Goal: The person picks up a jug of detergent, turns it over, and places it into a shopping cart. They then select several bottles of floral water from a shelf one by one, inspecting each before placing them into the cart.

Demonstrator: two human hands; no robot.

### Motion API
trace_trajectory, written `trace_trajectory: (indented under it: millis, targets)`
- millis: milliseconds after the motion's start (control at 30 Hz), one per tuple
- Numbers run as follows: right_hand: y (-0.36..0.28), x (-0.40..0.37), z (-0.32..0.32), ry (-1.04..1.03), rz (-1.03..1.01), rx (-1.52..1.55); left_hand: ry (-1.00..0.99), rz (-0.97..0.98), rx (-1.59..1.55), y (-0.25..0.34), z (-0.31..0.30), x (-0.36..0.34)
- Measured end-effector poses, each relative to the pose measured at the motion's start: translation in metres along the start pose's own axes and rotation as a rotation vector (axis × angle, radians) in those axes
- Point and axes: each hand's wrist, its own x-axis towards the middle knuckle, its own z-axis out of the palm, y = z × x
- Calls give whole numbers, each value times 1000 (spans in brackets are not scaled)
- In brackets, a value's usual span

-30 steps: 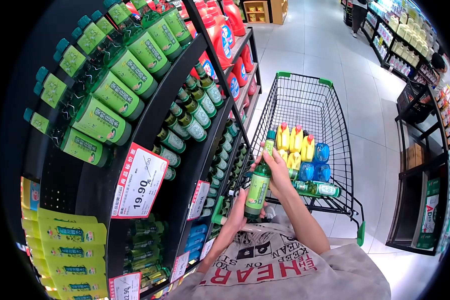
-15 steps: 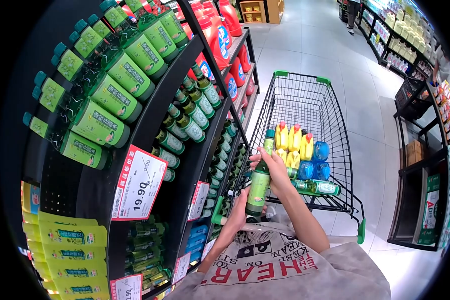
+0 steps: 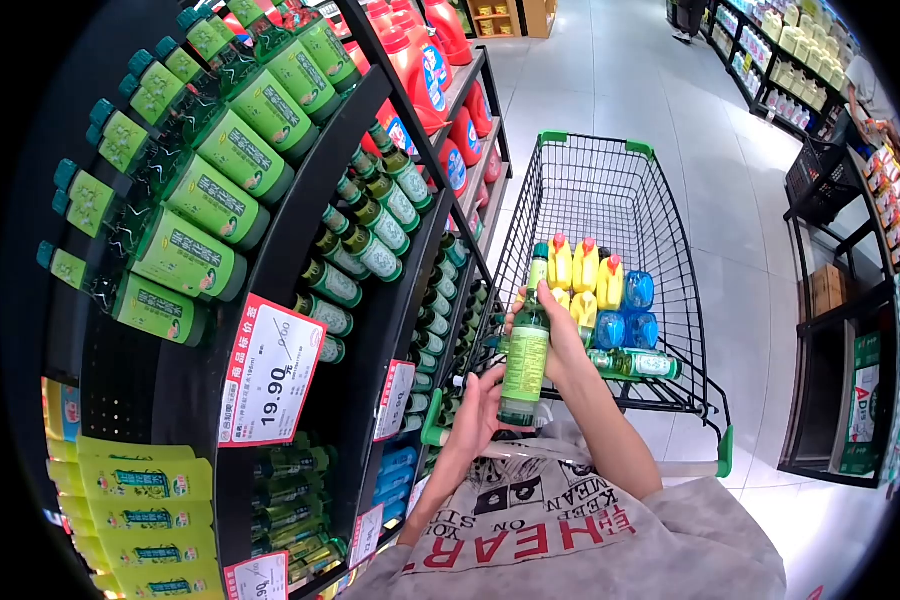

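A slim green glass bottle (image 3: 523, 372) with a dark green cap stands nearly upright in front of me, a light-green label covered in small print facing me. My right hand (image 3: 566, 345) is closed around its neck and shoulder. Cupped at the bottle's lower left side is my left hand (image 3: 473, 408); some of its fingers are hidden near the base. Just beyond is a shopping cart (image 3: 692, 255) holding yellow bottles (image 3: 584, 265) with red caps, blue-capped containers (image 3: 640, 290) and a green bottle (image 3: 638, 363) lying on its side.
To my left is a black shelf (image 3: 300, 215) with rows of green bottles (image 3: 188, 255) and a price tag (image 3: 270, 372). Red detergent jugs (image 3: 410, 65) stand farther along it. A display rack (image 3: 805, 300) with a black basket (image 3: 820, 178) is on the right. People stand in the background.
The bottle has turned in my hands, so a label side with small print now faces me instead of the picture side. My left hand has loosened and shifted slightly along the base.
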Motion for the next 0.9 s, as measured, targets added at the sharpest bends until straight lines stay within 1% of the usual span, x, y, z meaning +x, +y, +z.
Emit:
trace_trajectory:
  millis: [33, 67, 100, 167, 200, 233, 267, 333, 367, 433, 533, 600, 667, 767, 900]
  targets:
    - [1, 0, 1, -27, 18, 77, 2, -2, -1, -1, -1, -1]
    - [3, 0, -1, -82, 35, 112, -88, -43, 12, -1, -3, -1]
    - [5, -1, -1, -80, 38, 115, -178, -84, 25, -2, -4, -3]
    - [7, -2, -2, -205, 39, 86, -145, -78, 45, -5, -4, -3]
    - [6, -3, -2, -245, 60, 45, -142, -32, 56, -7, -7, -2]
    - [4, -5, -1, -244, 58, 45, -141, 14, 65, -10, -9, -1]
    - [1, -7, 2, -265, 83, 22, -143, 15, 63, -11, -11, 0]
    - [-4, -7, 2, -303, 113, -6, -80, 67, 133, -15, -15, 0]
    - [-5, -6, 1, -302, 116, -8, -79, 68, 130, -19, -17, 1]
    - [-8, -5, -1, -268, 70, -69, 34, 147, 210, -26, -21, 6]
    - [-8, -4, -4, -249, 64, -57, 50, 120, 220, -33, -28, 8]
    - [-8, -3, -6, -239, 60, -69, 53, 113, 233, -33, -27, 9]
    - [-4, -1, -6, -202, 48, -180, 63, 105, 243, -30, -22, 7]
    - [-2, -4, 1, -151, 39, -258, 12, 46, 235, -16, -9, 2]
    - [0, -2, 2, -175, 66, -255, 10, 34, 170, -16, -8, 4]
